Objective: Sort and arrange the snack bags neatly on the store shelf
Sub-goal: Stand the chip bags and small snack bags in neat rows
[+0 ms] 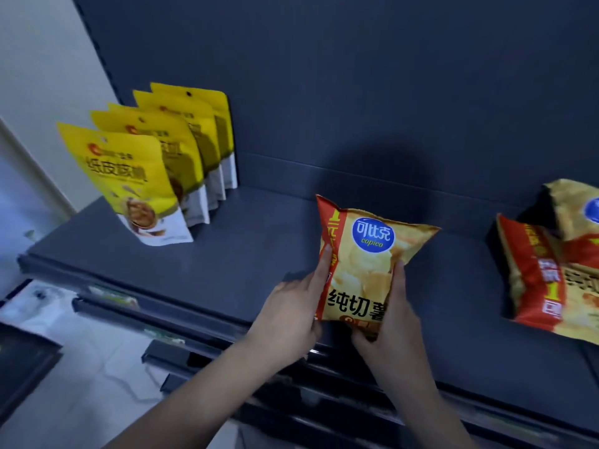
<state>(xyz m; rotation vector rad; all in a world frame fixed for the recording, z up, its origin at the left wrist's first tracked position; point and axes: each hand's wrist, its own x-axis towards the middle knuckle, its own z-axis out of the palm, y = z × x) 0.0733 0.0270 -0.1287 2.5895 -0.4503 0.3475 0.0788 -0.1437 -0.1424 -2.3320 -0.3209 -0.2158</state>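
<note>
Chip bag, blue "copico" logo

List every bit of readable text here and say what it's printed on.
"可比克": blue oval on the held chip bag
"copico": same oval
"纯切薯": that bag's lower front
"1": red strip on the right chip bag
Yellow pouches: characters too blurred to read.
</note>
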